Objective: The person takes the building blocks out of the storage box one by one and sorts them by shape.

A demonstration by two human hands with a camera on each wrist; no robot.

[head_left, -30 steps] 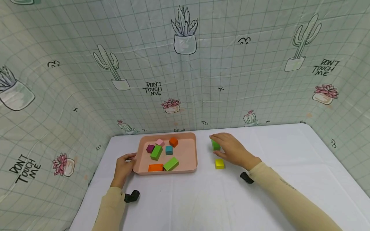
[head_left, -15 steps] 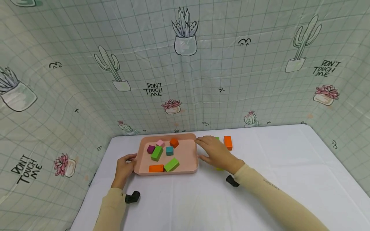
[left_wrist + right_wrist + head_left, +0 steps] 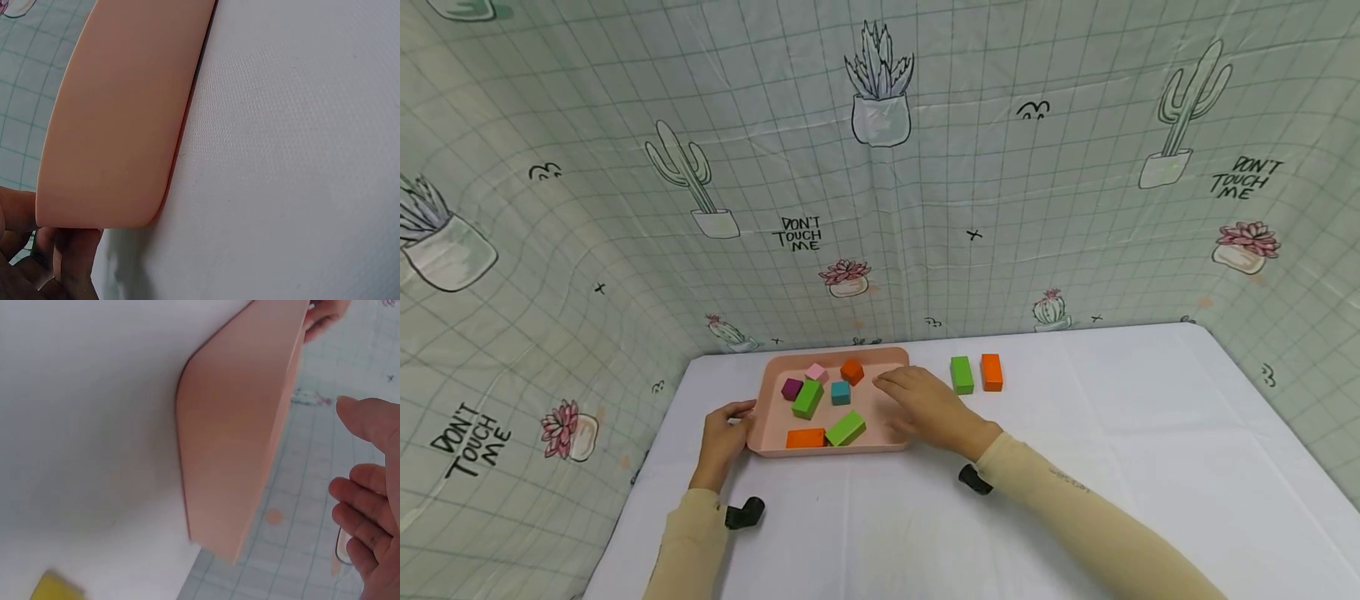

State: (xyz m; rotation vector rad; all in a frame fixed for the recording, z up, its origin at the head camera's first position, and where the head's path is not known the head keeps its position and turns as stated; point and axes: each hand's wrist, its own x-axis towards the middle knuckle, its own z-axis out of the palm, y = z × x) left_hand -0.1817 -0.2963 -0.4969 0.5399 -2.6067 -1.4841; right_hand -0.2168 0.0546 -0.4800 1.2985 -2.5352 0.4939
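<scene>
A pink tray (image 3: 895, 446) holds several blocks: a purple cube (image 3: 792, 389), a pink cube (image 3: 816, 372), an orange cube (image 3: 852, 372), a blue cube (image 3: 840, 392), two green blocks (image 3: 807, 399) and an orange block (image 3: 806, 438). My left hand (image 3: 721, 442) grips the tray's left end; in the left wrist view, fingers (image 3: 78, 256) press against its outer wall. Above the tray's right part hovers my right hand (image 3: 928, 408). The right wrist view shows its fingers (image 3: 365, 500) and thumb apart, with nothing between them.
Right of the tray, a green block (image 3: 962, 375) and an orange block (image 3: 992, 372) lie side by side on the white table (image 3: 1075, 392). A yellow block (image 3: 56, 587) shows at the right wrist view's lower corner. Behind the table hangs a patterned cloth (image 3: 970, 167).
My right hand has moved left, from around the green block on the table to over the tray, leaving that block behind. The left hand stays at the tray.
</scene>
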